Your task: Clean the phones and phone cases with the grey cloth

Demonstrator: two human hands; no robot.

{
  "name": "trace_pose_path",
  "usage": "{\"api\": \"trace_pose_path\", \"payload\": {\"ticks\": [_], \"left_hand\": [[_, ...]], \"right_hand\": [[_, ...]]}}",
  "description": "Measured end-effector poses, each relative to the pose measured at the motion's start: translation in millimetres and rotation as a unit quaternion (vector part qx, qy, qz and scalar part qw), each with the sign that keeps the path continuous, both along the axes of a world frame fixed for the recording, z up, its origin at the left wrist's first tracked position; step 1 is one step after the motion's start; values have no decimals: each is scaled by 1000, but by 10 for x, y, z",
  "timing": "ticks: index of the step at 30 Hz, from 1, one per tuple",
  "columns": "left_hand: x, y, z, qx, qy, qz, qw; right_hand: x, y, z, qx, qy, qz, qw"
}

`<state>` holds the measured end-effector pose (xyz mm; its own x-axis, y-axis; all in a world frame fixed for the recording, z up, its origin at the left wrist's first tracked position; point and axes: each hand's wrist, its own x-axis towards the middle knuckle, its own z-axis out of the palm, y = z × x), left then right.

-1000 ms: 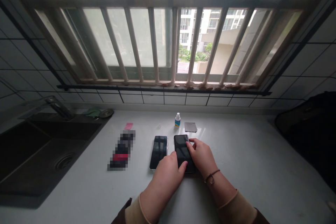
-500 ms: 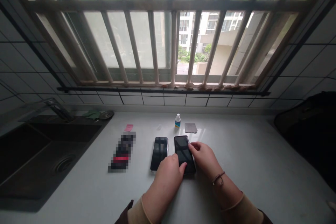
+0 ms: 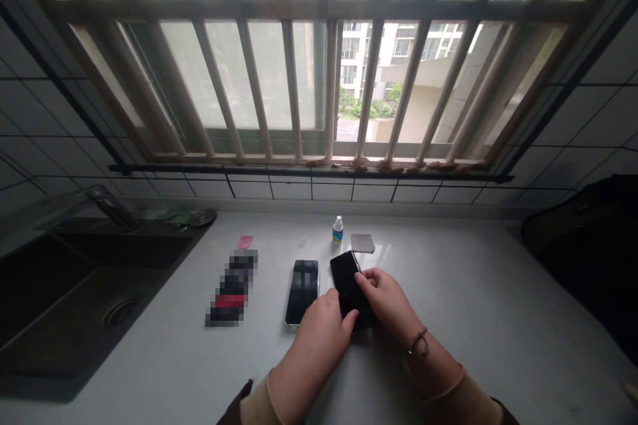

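Note:
A dark smartphone (image 3: 347, 272) is between my two hands, its top end tilted a little off the counter. My left hand (image 3: 326, 322) grips its lower left edge, thumb across the lower screen; the other fingers are partly hidden. On its right edge, my right hand (image 3: 381, 292) pinches with the thumb on the front and the fingers at the side and behind. Just left of it lies a second smartphone (image 3: 303, 289), screen up, partly covered by my left hand. Behind the phones stand a small white-capped bottle (image 3: 337, 230) and a folded grey cloth (image 3: 362, 243).
A blurred-out dark item with a red band (image 3: 232, 292) and a pink slip (image 3: 244, 242) lie to the left on the white counter (image 3: 473, 279). The sink (image 3: 90, 292) with its faucet is at far left. A black bag (image 3: 588, 259) stands at right, and a barred window rises behind.
The dark phone has been lifted slightly and tilted, its top shifting a little up and left. My right hand's fingers have moved further around its edge.

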<state>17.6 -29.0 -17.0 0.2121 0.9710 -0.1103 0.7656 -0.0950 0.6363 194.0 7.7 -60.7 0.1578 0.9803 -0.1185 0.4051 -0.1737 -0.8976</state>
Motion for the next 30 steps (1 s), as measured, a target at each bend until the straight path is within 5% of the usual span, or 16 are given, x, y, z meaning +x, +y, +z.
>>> {"api": "trace_pose_path", "payload": {"ticks": [4, 7, 12, 24, 30], "left_hand": [[-42, 59, -1, 40, -152, 55, 986], [-82, 128, 50, 60, -313, 104, 942], [-173, 237, 130, 47, -457, 97, 883], [-347, 323, 248, -3, -380, 80, 921], [-289, 318, 231, -44, -501, 144, 852]], "right_hand": [[-14, -56, 152, 68, 114, 5, 991], [-46, -120, 286, 97, 221, 30, 970], [-107, -222, 412, 73, 269, 110, 954], [-96, -251, 433, 51, 185, 166, 967], [-54, -211, 442, 57, 137, 168, 975]]}}
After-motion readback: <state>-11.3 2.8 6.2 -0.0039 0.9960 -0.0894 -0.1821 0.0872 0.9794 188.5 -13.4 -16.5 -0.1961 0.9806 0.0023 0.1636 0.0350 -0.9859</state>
